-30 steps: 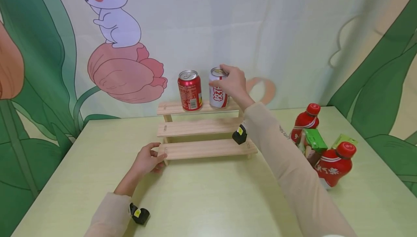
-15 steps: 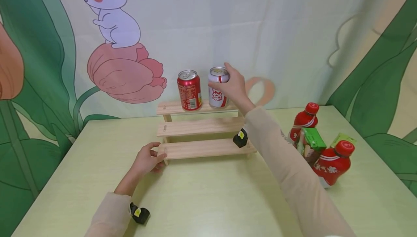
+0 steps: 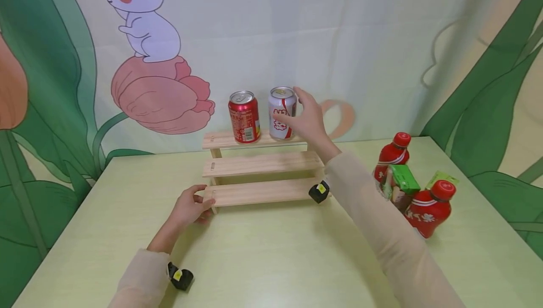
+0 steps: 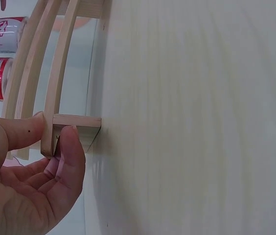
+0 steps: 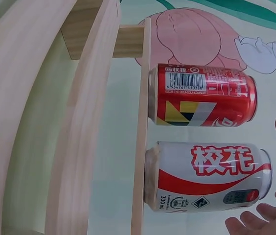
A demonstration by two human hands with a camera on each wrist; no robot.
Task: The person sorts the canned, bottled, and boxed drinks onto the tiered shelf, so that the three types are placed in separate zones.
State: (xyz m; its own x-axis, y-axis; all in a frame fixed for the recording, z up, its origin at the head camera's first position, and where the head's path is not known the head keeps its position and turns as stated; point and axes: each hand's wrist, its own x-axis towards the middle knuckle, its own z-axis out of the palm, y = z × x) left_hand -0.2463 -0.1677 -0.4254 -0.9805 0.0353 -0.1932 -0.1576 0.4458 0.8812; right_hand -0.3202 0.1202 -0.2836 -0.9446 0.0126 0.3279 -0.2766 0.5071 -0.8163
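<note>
While the left hand (image 3: 189, 206) pinches the front left corner of the wooden rack (image 3: 263, 164), the right hand (image 3: 311, 118) — thumb and fingers spread — is beside the white can (image 3: 277, 103), upright nearer the top shelf's right end than the red can (image 3: 244, 119).

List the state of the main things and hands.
Pale wooden tiered rack, standing
Red metal can, upright
White metal can, upright
Rear red plastic bottle, capped
Front red plastic bottle, capped
Green rectangular carton, closure unclear
Left hand, gripping rack
Right hand, open beside white can
</note>
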